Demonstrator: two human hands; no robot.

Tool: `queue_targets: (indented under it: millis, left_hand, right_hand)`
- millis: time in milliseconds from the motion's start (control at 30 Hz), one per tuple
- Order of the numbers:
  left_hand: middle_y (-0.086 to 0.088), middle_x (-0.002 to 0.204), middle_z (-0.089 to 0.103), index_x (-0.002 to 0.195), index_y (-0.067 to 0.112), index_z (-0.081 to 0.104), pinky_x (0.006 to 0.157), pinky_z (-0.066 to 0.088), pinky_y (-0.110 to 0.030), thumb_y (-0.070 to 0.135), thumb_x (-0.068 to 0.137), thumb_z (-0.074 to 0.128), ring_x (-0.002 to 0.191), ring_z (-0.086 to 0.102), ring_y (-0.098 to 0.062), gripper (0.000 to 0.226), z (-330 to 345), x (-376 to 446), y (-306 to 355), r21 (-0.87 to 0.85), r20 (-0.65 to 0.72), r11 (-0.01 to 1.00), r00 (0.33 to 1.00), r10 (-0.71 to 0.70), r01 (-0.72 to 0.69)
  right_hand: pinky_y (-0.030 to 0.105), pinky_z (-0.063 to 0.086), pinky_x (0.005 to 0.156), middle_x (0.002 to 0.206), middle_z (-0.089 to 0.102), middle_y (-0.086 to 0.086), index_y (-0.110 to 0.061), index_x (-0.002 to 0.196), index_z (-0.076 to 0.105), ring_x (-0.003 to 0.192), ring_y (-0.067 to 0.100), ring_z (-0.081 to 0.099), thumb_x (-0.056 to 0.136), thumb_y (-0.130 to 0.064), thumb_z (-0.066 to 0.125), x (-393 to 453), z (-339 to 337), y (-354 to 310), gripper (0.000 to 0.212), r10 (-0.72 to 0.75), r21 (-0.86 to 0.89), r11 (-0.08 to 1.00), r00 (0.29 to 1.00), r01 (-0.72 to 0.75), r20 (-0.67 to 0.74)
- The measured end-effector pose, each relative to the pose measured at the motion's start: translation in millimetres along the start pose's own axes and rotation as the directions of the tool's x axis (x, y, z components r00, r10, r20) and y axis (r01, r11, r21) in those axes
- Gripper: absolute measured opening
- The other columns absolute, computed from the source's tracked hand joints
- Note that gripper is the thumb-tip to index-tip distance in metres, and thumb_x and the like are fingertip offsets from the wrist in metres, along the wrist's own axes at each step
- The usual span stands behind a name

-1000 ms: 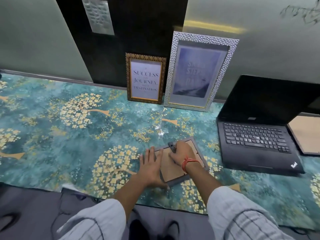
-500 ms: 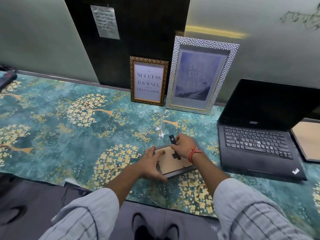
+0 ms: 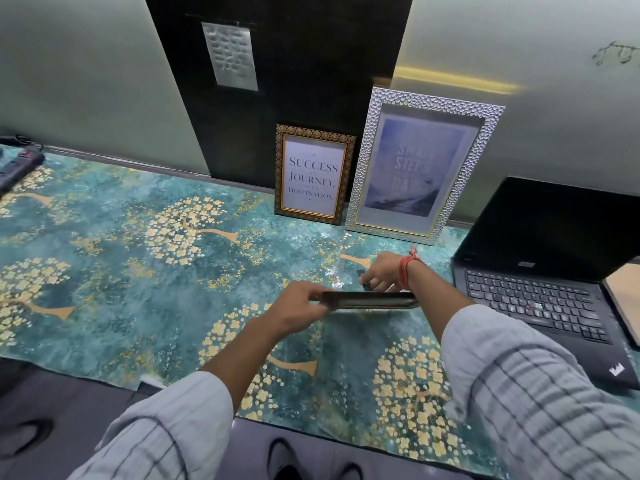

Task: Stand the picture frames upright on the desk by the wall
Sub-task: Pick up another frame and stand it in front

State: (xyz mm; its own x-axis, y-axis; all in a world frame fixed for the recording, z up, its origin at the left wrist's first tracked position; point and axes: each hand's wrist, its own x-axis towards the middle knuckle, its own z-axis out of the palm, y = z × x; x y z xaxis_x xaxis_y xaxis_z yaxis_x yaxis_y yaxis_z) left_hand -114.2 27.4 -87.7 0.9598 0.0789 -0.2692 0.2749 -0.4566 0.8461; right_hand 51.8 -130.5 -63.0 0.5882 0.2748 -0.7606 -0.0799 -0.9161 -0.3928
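A small dark picture frame [image 3: 369,301] is lifted off the desk and seen edge-on, nearly level. My left hand [image 3: 300,307] grips its left end. My right hand [image 3: 381,275] reaches behind it and pinches the black stand tab [image 3: 361,274] on its back. Two frames lean upright against the wall: a gold-patterned frame [image 3: 313,173] reading "Success is a journey" and, to its right, a taller silver frame [image 3: 420,165]. Another frame [image 3: 625,303] lies back-up at the far right edge.
An open black laptop [image 3: 540,289] sits to the right of my hands. A black power strip [image 3: 19,165] lies at the far left by the wall. The desk [image 3: 138,271] wears a teal cloth with gold tree patterns. Its front edge runs just below my forearms.
The small frame was lying back-up on the desk; both hands have raised it and tipped it edge-on. My right hand pulled its stand tab out from the back.
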Motion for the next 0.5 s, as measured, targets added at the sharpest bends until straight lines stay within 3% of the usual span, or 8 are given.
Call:
queue_targets:
  millis: [67, 133, 300, 433, 500]
  left_hand:
    - [-0.002, 0.092, 0.078, 0.103, 0.021, 0.078, 0.082, 0.057, -0.034, 0.023, 0.08, 0.071, 0.087, 0.072, -0.017, 0.024, -2.5, 7.0, -3.2, -0.027, -0.012, 0.999, 0.999, -0.033, 0.032]
    - [-0.004, 0.089, 0.077, 0.104, 0.019, 0.078, 0.078, 0.058, -0.037, 0.026, 0.082, 0.07, 0.084, 0.072, -0.021, 0.024, -3.0, 12.2, -5.3, -0.044, -0.024, 0.998, 0.998, -0.054, 0.053]
    - [-0.001, 0.098, 0.075, 0.11, 0.019, 0.074, 0.07, 0.052, -0.024, 0.031, 0.089, 0.065, 0.089, 0.069, -0.018, 0.026, -8.1, 22.8, -7.9, -0.106, -0.051, 0.991, 0.995, -0.084, 0.078]
    - [-0.005, 0.101, 0.076, 0.107, 0.019, 0.074, 0.083, 0.058, -0.04, 0.042, 0.087, 0.065, 0.095, 0.07, -0.021, 0.032, -2.2, 29.8, -8.8, -0.222, -0.078, 0.967, 0.987, -0.143, 0.123]
    - [-0.006, 0.1, 0.076, 0.106, 0.021, 0.074, 0.086, 0.057, -0.045, 0.045, 0.085, 0.063, 0.096, 0.071, -0.023, 0.034, 0.8, 33.8, -10.7, -0.26, -0.084, 0.956, 0.984, -0.159, 0.132]
  right_hand:
    - [0.024, 0.043, 0.051, 0.069, 0.06, 0.003, -0.009, 0.074, 0.057, 0.055, 0.015, 0.05, 0.084, -0.02, 0.071, 4.0, 0.0, -14.6, 0.02, -0.017, -0.154, 0.988, 1.0, 0.02, 0.02]
    - [0.03, 0.051, 0.063, 0.083, 0.065, 0.006, -0.007, 0.083, 0.061, 0.065, 0.019, 0.057, 0.082, -0.023, 0.072, 7.0, 0.5, -28.1, 0.019, -0.03, -0.3, 0.953, 0.999, 0.036, 0.022]
    - [0.043, 0.056, 0.09, 0.111, 0.071, 0.015, -0.004, 0.099, 0.068, 0.084, 0.027, 0.067, 0.083, -0.023, 0.065, 15.6, -7.6, -46.4, 0.025, 0.021, -0.432, 0.902, 0.994, 0.026, 0.104]
    - [0.025, 0.058, 0.073, 0.11, 0.069, 0.013, -0.006, 0.105, 0.066, 0.067, 0.012, 0.069, 0.087, -0.02, 0.062, 20.3, -15.7, -59.9, 0.023, 0.024, -0.419, 0.907, 0.989, 0.04, 0.145]
    - [0.032, 0.057, 0.077, 0.102, 0.071, 0.013, -0.002, 0.107, 0.067, 0.072, 0.02, 0.067, 0.088, -0.024, 0.063, 21.6, -18.4, -66.5, 0.029, 0.041, -0.47, 0.882, 0.987, 0.039, 0.158]
